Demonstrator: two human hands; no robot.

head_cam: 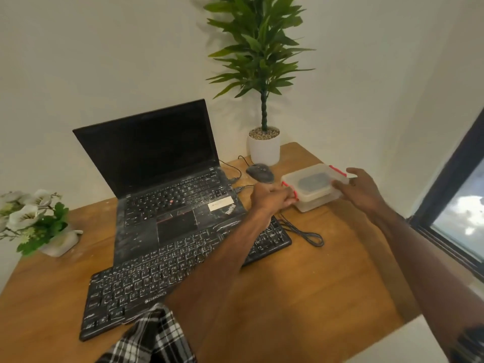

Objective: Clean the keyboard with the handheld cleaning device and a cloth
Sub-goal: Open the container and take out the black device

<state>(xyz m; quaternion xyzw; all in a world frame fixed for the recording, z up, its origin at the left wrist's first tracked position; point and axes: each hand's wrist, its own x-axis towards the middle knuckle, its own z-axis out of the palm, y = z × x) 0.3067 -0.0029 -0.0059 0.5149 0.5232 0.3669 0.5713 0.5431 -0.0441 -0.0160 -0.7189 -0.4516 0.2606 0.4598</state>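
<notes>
A black, flat, dust-streaked external keyboard (167, 268) lies slantwise across the lower middle of the frame on a brown wooden table (301, 284), its far edge touching the front of an open black laptop (167, 184) whose own keys and palm rest are smeared with white dust. The laptop screen is dark.

Right of centre, a clear plastic lidded box with red clips (313, 186) sits on the table, with a dark object inside that is too blurred to identify. The left hand (272, 199), reaching over the right end of the keyboard, is curled around the box's near left corner, fingers against a red clip. The right hand (360, 188) presses against the box's right side, thumb on the lid edge and fingers partly spread; whether it truly grips is unclear.

A black corded mouse (260, 172) rests just behind the box, and a looped black cable (306, 233) lies on the table near the keyboard's right end. A tall green plant in a white pot (264, 146) stands at the upper centre against the wall. White flowers in a small white vase (34, 224) sit at the left edge. A checked sleeve (149, 336) shows at the bottom, and a dark-framed window (455, 205) at the right.
</notes>
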